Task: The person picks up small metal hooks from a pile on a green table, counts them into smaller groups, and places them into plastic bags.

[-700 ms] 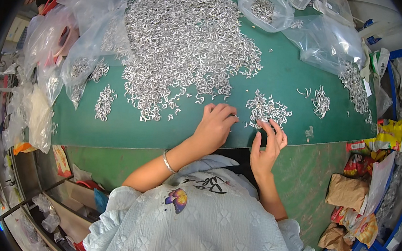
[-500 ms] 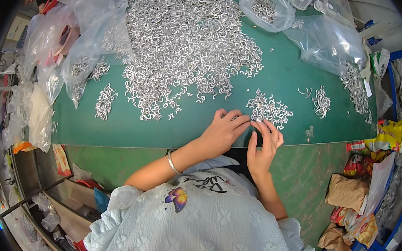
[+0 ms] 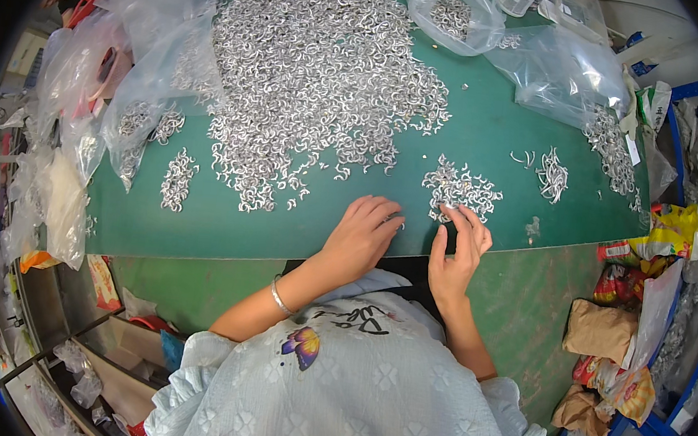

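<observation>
"Which step is this?"
"Sorting curved pieces by hand, I'd judge; the right hand (image 3: 457, 249) has loosely bent fingers at the near edge of the small pile (image 3: 467, 192); the left hand (image 3: 362, 234) curls over the green table (image 3: 130, 222)."
"Gripping anything?"
"Can't tell, either hand."
"Next move?"
"Probably calls for a fine pinch — one piece only."

A small loose pile of silvery, curved pieces (image 3: 468, 189) is spread near the close edge of the green tabletop (image 3: 221, 238), turned every way; a much larger heap of similar pieces (image 3: 314, 55) is scattered farther back, leftward.
</observation>
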